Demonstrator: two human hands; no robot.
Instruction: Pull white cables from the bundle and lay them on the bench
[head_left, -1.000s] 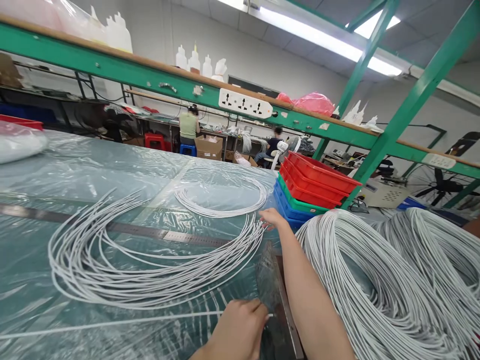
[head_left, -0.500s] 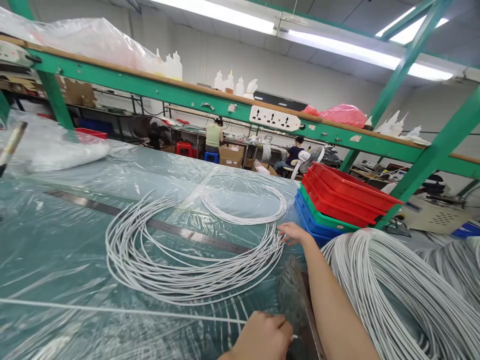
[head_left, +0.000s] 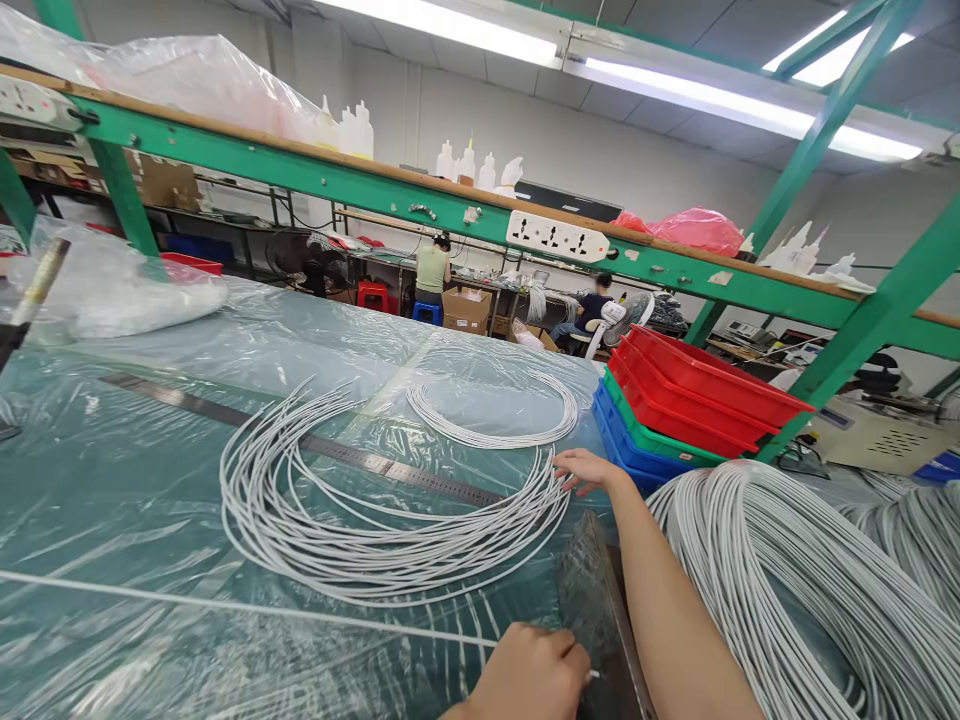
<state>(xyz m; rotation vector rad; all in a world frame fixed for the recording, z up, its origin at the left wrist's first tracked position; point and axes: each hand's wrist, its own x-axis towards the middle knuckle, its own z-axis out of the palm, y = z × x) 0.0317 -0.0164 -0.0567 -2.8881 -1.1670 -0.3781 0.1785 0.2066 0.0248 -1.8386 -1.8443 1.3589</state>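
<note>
Near the bottom edge, my left hand point(head_left: 534, 672) is closed round a single white cable point(head_left: 247, 606), which runs off to the left; its short tip pokes out right of the fingers. Beside it stands a dark, worn metal plate point(head_left: 589, 590) with a straight edge. My right hand point(head_left: 585, 468), reaching over beyond the plate, has its fingers stretched out at the right-hand ends of a loose bundle of white cables point(head_left: 390, 560). Nothing shows in its grasp. Behind lies a smaller curved bundle of white cables point(head_left: 495, 438).
A steel ruler point(head_left: 195, 402) lies under the bundle on the plastic-covered table point(head_left: 112, 480). Stacked red, green and blue trays point(head_left: 697, 400) stand at the right, above a big cable coil point(head_left: 750, 540). A green shelf frame point(head_left: 420, 210) crosses behind. Two people sit far back.
The free stretch of cable at the left has risen slightly in the picture. Both hands keep nearly the same places; the whole view has shifted a little.
</note>
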